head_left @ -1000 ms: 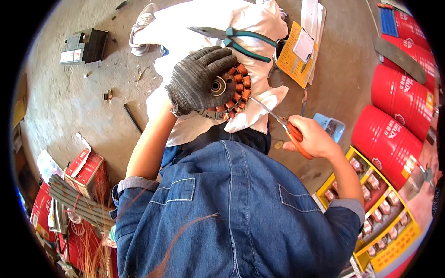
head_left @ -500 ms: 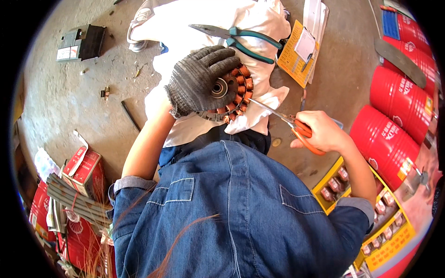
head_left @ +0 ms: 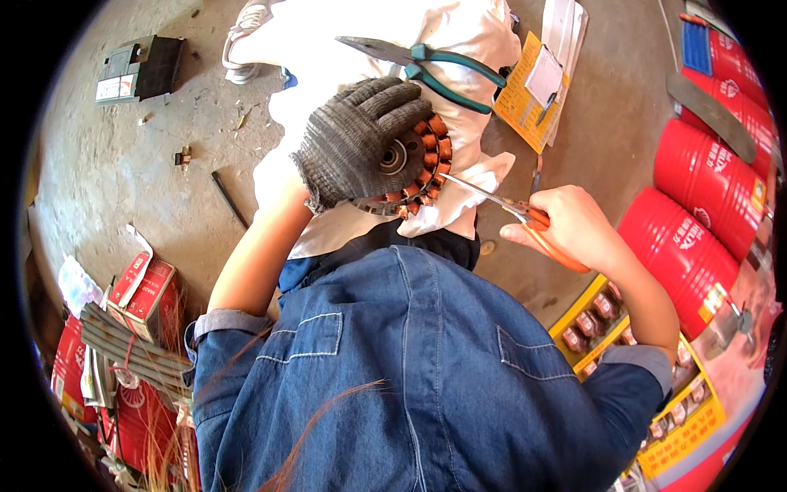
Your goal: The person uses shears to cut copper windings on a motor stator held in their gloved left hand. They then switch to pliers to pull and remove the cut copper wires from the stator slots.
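Note:
My left hand (head_left: 361, 135), in a grey knit glove, grips a round motor stator (head_left: 431, 160) with copper windings round its rim; palm and fingers cover its left part. A bearing shows at its centre. My bare right hand (head_left: 570, 225) holds scissors (head_left: 537, 223) with orange handles, their blades apart. One blade tip touches or nearly touches the copper coils on the stator's right side. White cloth (head_left: 316, 33) lies over my lap beneath the stator. On the cloth, beyond my left hand, rest pliers (head_left: 447, 70) with teal handles.
A black battery (head_left: 139, 70) stands on the floor at far left. A yellow board with a notepad (head_left: 541, 82) lies at upper right. Red drums (head_left: 676, 254) line the right side, above a yellow case of small parts (head_left: 590, 324). A red box (head_left: 147, 295) and grey hoses (head_left: 135, 344) are at lower left.
The scissor handles have spread wider and my right hand has shifted slightly right and down. The blade tip stays by the coils. My left hand keeps its hold on the stator.

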`<state>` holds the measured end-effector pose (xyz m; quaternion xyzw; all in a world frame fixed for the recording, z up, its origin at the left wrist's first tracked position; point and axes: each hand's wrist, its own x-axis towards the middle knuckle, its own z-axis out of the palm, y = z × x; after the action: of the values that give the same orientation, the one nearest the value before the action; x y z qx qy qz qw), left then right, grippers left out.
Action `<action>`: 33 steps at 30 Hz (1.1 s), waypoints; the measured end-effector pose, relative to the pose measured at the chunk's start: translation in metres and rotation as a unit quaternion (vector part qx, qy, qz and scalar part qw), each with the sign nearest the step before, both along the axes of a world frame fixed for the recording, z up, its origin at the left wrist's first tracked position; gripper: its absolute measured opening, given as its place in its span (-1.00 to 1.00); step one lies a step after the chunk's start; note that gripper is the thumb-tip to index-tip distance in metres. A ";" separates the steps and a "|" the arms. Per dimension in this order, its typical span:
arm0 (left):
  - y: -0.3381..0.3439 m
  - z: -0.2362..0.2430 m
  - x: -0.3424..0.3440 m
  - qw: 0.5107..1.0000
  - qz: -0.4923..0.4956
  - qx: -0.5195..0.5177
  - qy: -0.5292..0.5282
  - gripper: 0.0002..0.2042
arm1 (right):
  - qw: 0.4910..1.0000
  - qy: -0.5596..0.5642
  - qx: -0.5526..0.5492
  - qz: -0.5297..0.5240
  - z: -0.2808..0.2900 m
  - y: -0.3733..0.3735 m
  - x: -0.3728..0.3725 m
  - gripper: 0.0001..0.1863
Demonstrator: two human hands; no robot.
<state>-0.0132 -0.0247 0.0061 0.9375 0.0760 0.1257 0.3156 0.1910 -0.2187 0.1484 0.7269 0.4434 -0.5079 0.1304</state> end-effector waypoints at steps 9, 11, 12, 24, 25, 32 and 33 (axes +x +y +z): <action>0.003 -0.006 0.003 1.000 -0.007 -0.024 -0.005 -0.48 | 0.991 -0.027 0.124 0.031 -0.045 -0.040 -0.001 -0.48; 0.004 -0.007 0.004 1.000 -0.013 -0.024 -0.012 -0.46 | 0.980 -0.006 0.195 0.026 -0.065 -0.050 0.002 -0.51; 0.004 -0.006 0.004 0.999 -0.012 -0.026 -0.020 -0.45 | 0.974 0.002 0.225 0.023 -0.075 -0.054 0.003 -0.52; 0.006 -0.005 0.008 0.998 -0.031 0.006 -0.050 -0.40 | 0.901 0.054 0.429 0.040 -0.167 -0.072 0.016 -0.70; 0.006 -0.005 0.007 0.998 -0.029 0.008 -0.052 -0.40 | 0.894 0.057 0.443 0.043 -0.172 -0.070 0.016 -0.71; 0.003 -0.004 0.005 0.999 -0.011 0.009 -0.035 -0.38 | 0.865 0.041 0.496 0.066 -0.200 -0.065 0.018 -0.66; 0.002 -0.004 0.005 0.999 -0.011 0.006 -0.037 -0.38 | 0.862 0.038 0.501 0.066 -0.203 -0.066 0.017 -0.66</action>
<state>-0.0083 -0.0226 0.0020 0.9350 0.0528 0.1572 0.3136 0.2083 -0.2843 -0.0549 0.6433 0.6899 -0.2344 -0.2351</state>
